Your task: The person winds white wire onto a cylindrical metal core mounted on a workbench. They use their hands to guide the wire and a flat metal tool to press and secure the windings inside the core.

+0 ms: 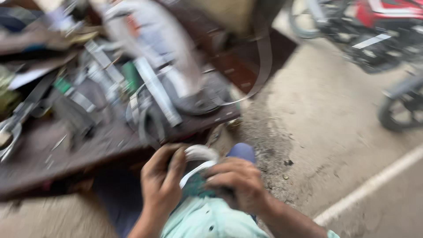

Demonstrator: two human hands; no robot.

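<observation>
The picture is motion-blurred. My left hand (161,180) and my right hand (235,183) are close together low in the frame, in front of my light green shirt. Both grip a curved white strip (199,159) that arcs between them over a dark green object (196,187). The left fingers wrap the strip's left end; the right fingers curl over its lower right part. What exactly the green object is I cannot tell.
A dark wooden workbench (39,154) at left carries several tools, tubes and a pair of scissors (11,128). A grey band (264,61) hangs off its edge. Concrete ground with a white line (374,185) lies to the right. Motorcycles (379,31) stand beyond.
</observation>
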